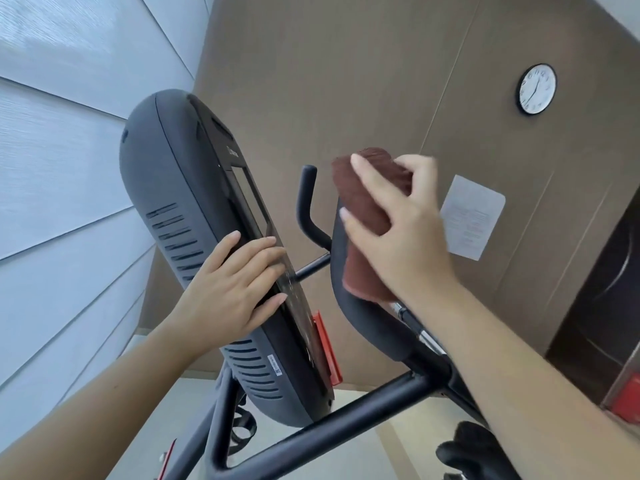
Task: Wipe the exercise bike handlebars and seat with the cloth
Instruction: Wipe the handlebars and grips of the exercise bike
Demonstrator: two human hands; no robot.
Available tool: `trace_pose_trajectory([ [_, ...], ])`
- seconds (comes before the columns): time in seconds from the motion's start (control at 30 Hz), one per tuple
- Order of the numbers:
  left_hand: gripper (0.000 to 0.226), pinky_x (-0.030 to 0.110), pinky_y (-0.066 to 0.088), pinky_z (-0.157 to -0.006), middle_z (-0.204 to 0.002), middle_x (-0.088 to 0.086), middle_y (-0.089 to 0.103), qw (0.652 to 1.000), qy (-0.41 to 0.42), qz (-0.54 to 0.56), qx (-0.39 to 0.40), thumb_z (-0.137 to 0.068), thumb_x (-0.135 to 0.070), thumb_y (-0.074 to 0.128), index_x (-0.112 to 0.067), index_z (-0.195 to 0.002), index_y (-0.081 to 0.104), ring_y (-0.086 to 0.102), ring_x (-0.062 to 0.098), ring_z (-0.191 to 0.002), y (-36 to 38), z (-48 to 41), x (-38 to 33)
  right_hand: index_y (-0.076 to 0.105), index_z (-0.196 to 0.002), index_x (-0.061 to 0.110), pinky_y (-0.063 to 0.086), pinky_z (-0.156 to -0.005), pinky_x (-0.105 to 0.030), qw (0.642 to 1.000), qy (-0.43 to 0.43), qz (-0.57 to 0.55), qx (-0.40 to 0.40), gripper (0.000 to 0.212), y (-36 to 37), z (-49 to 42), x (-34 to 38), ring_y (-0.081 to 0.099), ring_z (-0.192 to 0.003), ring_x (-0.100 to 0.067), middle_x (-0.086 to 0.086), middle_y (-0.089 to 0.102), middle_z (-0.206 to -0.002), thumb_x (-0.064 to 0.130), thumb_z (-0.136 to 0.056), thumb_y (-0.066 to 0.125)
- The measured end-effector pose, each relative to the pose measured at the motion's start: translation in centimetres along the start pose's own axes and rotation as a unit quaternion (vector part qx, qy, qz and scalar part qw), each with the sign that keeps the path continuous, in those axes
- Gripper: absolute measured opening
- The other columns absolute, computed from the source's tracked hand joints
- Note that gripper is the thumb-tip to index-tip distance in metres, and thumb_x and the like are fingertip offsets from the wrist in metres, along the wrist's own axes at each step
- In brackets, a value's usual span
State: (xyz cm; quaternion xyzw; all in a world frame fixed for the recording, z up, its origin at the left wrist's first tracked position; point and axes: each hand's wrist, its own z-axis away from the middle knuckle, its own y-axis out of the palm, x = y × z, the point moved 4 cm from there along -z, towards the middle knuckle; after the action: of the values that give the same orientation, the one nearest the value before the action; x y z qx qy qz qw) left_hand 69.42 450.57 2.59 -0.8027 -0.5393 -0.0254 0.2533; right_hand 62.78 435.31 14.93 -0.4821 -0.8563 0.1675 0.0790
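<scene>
Brown cloth gripped by right hand on black handlebar, left hand flat on console, its logo unreadable

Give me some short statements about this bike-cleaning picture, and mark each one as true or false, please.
1. The right hand holds a brown cloth against the handlebar. True.
2. The left hand grips a spray bottle. False: it rests with straight fingers on the edge of the console.
3. A round clock hangs on the brown wall. True.
4. Both hands touch the cloth. False: only the right hand does.
5. The console is white. False: it is dark grey.
</scene>
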Motion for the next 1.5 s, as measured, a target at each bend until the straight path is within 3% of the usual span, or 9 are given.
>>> trace_pose_trajectory([
  [0.07, 0.038, 0.043, 0.018, -0.106, -0.114, 0.01, 0.063, 1.0, 0.002, -0.004, 0.001, -0.091, -0.036, 0.041, -0.006, -0.099, 0.064, 0.044, 0.024, -0.12, 0.0, 0.0, 0.0, 0.055, -0.126, 0.021, 0.046, -0.092, -0.042, 0.999, -0.005, 0.02, 0.026, 0.047, 0.9, 0.8, 0.3, 0.046, -0.11, -0.029, -0.017, 0.04, -0.121, 0.017, -0.08, 0.066],
  [0.23, 0.038, 0.044, 0.019, -0.106, -0.113, 0.011, 0.063, 1.0, 0.002, -0.01, 0.007, -0.091, -0.036, 0.041, -0.006, -0.099, 0.064, 0.05, 0.027, -0.118, -0.1, 0.0, 0.0, 0.055, -0.125, 0.023, 0.049, -0.085, -0.045, 0.998, -0.005, 0.014, 0.068, 0.047, 0.3, 1.6, -0.5, 0.049, -0.101, -0.029, -0.016, 0.039, -0.117, 0.019, -0.079, 0.067],
  [0.53, 0.04, 0.049, 0.02, -0.104, -0.117, 0.017, 0.06, 0.999, -0.017, -0.029, 0.02, -0.091, -0.035, 0.041, -0.001, -0.098, 0.062, 0.046, 0.032, -0.122, 0.1, 0.4, -0.9, 0.056, -0.119, 0.042, 0.04, -0.091, -0.022, 0.966, 0.008, -0.041, 0.255, 0.049, -1.0, 6.2, -2.7, 0.05, -0.097, -0.01, 0.005, 0.038, -0.113, 0.021, -0.076, 0.068],
  [0.63, 0.041, 0.051, 0.021, -0.102, -0.116, 0.018, 0.06, 1.0, -0.022, 0.004, 0.006, -0.09, -0.035, 0.041, -0.001, -0.098, 0.062, 0.044, 0.033, -0.122, -0.2, 0.6, -2.2, 0.057, -0.115, 0.048, 0.041, -0.092, -0.025, 0.944, 0.029, -0.04, 0.325, 0.05, -2.2, 9.2, -4.0, 0.049, -0.098, -0.009, 0.009, 0.039, -0.111, 0.019, -0.075, 0.067],
  [0.8, 0.04, 0.048, 0.017, -0.106, -0.117, 0.015, 0.06, 0.995, -0.017, 0.075, -0.056, -0.09, -0.036, 0.043, -0.003, -0.102, 0.062, 0.04, 0.03, -0.124, -2.4, 0.0, -4.7, 0.056, -0.111, 0.053, 0.037, -0.082, -0.011, 0.901, 0.029, 0.014, 0.433, 0.05, -5.0, 10.4, -6.2, 0.048, -0.09, -0.003, 0.017, 0.037, -0.107, 0.021, -0.074, 0.067],
  [0.87, 0.039, 0.047, 0.017, -0.107, -0.12, 0.015, 0.059, 0.993, -0.003, 0.09, -0.077, -0.091, -0.036, 0.044, -0.004, -0.105, 0.061, 0.038, 0.028, -0.125, -3.2, -0.2, -5.4, 0.055, -0.107, 0.058, 0.033, -0.08, -0.004, 0.904, 0.064, -0.01, 0.423, 0.052, -6.3, 9.4, -7.1, 0.048, -0.093, -0.001, 0.017, 0.044, -0.104, 0.02, -0.074, 0.067],
  [1.0, 0.043, 0.047, 0.018, -0.106, -0.131, 0.014, 0.052, 0.991, 0.007, 0.095, -0.093, -0.091, -0.037, 0.047, -0.004, -0.116, 0.056, 0.033, 0.026, -0.13, -3.9, -1.2, -6.8, 0.054, -0.113, 0.05, 0.03, -0.08, 0.002, 0.961, 0.106, -0.058, 0.249, 0.049, -5.7, 6.6, -7.4, 0.047, -0.091, 0.002, 0.002, 0.05, -0.104, 0.02, -0.077, 0.068],
  [1.17, 0.054, 0.05, 0.02, -0.105, -0.14, 0.01, 0.043, 0.992, 0.003, 0.113, -0.049, -0.089, -0.042, 0.048, -0.003, -0.127, 0.049, 0.028, 0.023, -0.134, -2.2, -2.3, -8.4, 0.049, -0.126, 0.04, 0.037, -0.084, -0.02, 0.932, 0.14, -0.072, 0.327, 0.052, -1.5, 8.7, -6.9, 0.051, -0.096, -0.01, 0.0, 0.05, -0.104, 0.03, -0.078, 0.067],
  [1.5, 0.053, 0.049, 0.023, -0.104, -0.136, 0.009, 0.048, 0.991, -0.053, 0.075, -0.102, -0.089, -0.044, 0.053, -0.003, -0.122, 0.052, 0.032, 0.023, -0.132, -1.2, -2.1, -9.5, 0.049, -0.104, 0.059, 0.031, -0.074, 0.001, 0.928, 0.186, -0.032, 0.32, 0.049, -7.2, 14.1, -12.7, 0.049, -0.09, 0.009, 0.017, 0.049, -0.093, 0.021, -0.08, 0.066],
])
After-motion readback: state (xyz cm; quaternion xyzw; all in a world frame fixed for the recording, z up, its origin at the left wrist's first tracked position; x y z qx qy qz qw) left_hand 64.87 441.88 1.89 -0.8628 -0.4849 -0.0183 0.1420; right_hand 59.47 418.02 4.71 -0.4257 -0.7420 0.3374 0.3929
